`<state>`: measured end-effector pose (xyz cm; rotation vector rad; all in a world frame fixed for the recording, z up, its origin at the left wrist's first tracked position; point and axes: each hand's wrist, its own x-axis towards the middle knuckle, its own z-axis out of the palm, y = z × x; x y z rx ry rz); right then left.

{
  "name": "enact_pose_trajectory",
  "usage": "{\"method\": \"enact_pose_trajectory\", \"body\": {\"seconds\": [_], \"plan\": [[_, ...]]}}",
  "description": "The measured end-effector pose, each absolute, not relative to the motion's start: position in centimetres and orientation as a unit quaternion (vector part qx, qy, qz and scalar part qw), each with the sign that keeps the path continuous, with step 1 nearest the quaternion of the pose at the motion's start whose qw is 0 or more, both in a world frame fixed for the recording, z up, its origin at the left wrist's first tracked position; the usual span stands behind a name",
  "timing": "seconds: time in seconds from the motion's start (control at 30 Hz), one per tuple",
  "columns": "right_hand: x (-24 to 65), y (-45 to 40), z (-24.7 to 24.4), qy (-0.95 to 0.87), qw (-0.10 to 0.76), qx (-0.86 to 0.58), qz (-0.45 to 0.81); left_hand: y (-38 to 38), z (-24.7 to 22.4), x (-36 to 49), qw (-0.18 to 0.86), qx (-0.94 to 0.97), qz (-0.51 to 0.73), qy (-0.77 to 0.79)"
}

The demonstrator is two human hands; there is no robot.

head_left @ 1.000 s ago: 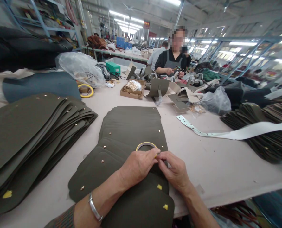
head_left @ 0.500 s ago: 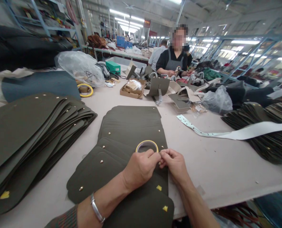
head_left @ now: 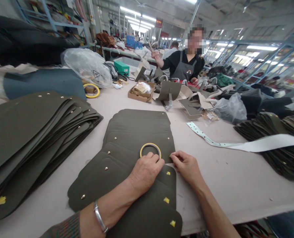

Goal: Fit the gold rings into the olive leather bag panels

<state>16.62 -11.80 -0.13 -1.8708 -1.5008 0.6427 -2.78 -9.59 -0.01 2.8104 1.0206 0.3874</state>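
Note:
Overlapping dark olive leather-like panels [head_left: 137, 124] with small metal studs lie in front of me. My left hand [head_left: 147, 172] is closed on a roll of yellow tape [head_left: 150, 144], which stands up from its fingers above the panels. At the panels' right edge, my right hand [head_left: 186, 166] has its thumb and index finger pinched together. A tiny yellowish spot shows at those fingertips, too small to name. Below the hands, small yellow tape pieces [head_left: 166, 200] sit along the right side of the panels.
Another panel stack [head_left: 25, 132] lies at left, and more dark pieces [head_left: 268, 142] at right beside a white perforated strip [head_left: 211, 142]. Behind are a second tape roll [head_left: 92, 91], a cardboard box [head_left: 139, 96] and a plastic bag [head_left: 87, 67]. A co-worker [head_left: 186, 64] faces me across the table.
My hands have moved apart, the right one slightly to the right. A third yellow tape piece now shows below my hands. The co-worker has raised one arm holding a stick-like thing.

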Motion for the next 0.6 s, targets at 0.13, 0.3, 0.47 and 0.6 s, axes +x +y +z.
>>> {"method": "enact_pose_trajectory", "body": {"seconds": [0.13, 0.3, 0.47, 0.6], "plan": [[16.3, -11.2, 0.0, -0.596, 0.282, -0.728, 0.188, -9.6, -0.1, -2.7, 0.072, 0.93, 0.126, 0.338], [17.0, -11.5, -0.5, -0.573, 0.29, -0.742, 0.195, -9.7, -0.3, -2.8, 0.07, 0.925, 0.133, 0.348], [17.4, -12.6, -0.5, -0.57, 0.292, -0.729, 0.24, -9.8, -0.3, -2.8, 0.057, 0.922, 0.135, 0.357], [16.8, -12.3, -0.2, -0.611, 0.277, -0.724, 0.164, -9.7, -0.4, -2.8, 0.05, 0.923, 0.136, 0.355]]}}
